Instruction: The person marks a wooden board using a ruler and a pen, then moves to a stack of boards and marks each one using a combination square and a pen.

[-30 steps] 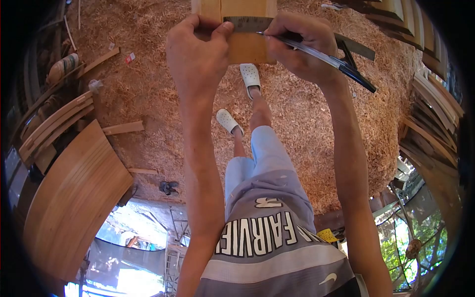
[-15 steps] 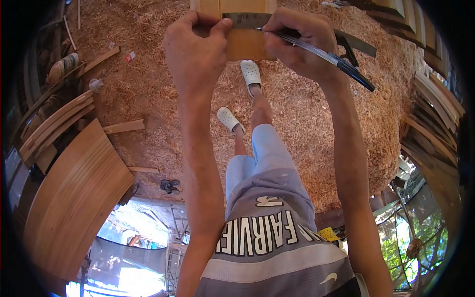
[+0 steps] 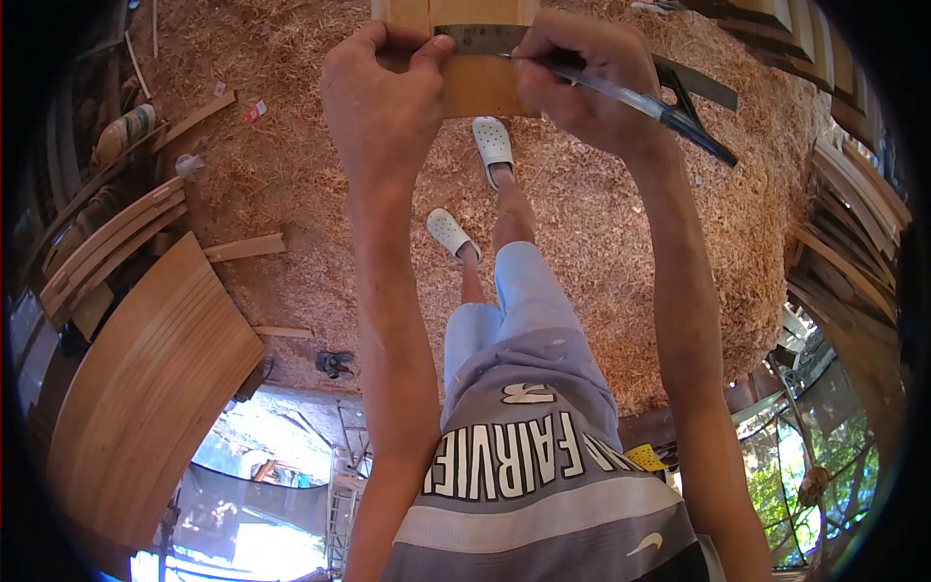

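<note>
A wooden board (image 3: 485,89) lies at the top of the view with a dark metal ruler (image 3: 477,40) across it. My left hand (image 3: 386,92) is closed at the board's left edge, its thumb pressing the ruler's left end. A clear ballpoint pen (image 3: 630,100) with a dark cap on its back end is pinched in my right hand (image 3: 592,82). The pen's point meets the board at the ruler's lower edge. Past my right hand, the metal blade comes out again beside a black piece (image 3: 687,105); how they join is hidden.
Wood shavings (image 3: 601,262) cover the ground around my white clogs (image 3: 493,142). A wide wooden panel (image 3: 145,388) leans at the left, near stacked strips (image 3: 116,233). More timber (image 3: 853,223) is piled along the right side.
My right hand has shifted very slightly left along the ruler, and the pen's back end has swung a little upward. My left hand holds almost the same place.
</note>
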{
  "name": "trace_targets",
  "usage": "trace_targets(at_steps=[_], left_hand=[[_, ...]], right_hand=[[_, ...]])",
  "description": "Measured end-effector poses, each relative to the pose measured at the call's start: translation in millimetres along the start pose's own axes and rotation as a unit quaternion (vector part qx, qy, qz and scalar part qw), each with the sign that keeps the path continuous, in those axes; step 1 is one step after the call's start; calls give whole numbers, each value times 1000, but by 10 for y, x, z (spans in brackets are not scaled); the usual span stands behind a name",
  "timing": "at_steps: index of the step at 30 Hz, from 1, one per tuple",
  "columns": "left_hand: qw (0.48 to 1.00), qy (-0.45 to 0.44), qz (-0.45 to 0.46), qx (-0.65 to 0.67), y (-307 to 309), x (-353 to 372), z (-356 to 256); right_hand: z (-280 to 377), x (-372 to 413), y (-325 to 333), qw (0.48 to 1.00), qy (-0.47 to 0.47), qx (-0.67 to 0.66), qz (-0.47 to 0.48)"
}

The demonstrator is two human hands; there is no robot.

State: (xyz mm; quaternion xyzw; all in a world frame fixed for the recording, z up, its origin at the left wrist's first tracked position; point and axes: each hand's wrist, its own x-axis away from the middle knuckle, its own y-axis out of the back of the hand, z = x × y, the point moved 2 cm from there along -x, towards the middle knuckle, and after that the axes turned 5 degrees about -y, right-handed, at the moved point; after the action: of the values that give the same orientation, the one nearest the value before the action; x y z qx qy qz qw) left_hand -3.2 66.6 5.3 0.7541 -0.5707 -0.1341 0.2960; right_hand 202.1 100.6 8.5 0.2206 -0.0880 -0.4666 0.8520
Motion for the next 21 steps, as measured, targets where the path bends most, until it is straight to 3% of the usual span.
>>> trace_targets(at_steps=[2, 4, 6, 8, 10, 12, 14, 16, 18, 21], left_hand=[[1000, -14, -2, -4, -10, -14, -18], [1000, 16, -1, -12, 6, 1, -28], [1000, 9, 1, -5, 6, -13, 11], [1000, -4, 5, 1, 10, -16, 21], [999, -1, 4, -48, 20, -18, 34], [998, -35, 7, -55, 51, 3, 97], [996, -73, 15, -58, 96, 24, 113], [998, -59, -5, 22, 192, 125, 122], [993, -120, 9, -7, 270, 177, 99], [964, -240, 40, -105, 283, 190, -2]], right_hand=[[19, -3, 35, 998, -13, -47, 47], [-58, 21, 93, 949, -121, -167, -238], [-232, 54, 234, 933, -23, -176, -314], [-228, 274, 407, 972, -76, 61, -214], [-178, 441, 427, 938, -94, 292, -159], [-19, 531, 393, 912, -316, 262, -16], [186, 658, 192, 899, -380, 215, -32], [293, 874, -144, 928, -348, 110, -80], [495, 974, -520, 898, -427, -43, -97], [570, 1059, -948, 897, -405, -21, -176]])
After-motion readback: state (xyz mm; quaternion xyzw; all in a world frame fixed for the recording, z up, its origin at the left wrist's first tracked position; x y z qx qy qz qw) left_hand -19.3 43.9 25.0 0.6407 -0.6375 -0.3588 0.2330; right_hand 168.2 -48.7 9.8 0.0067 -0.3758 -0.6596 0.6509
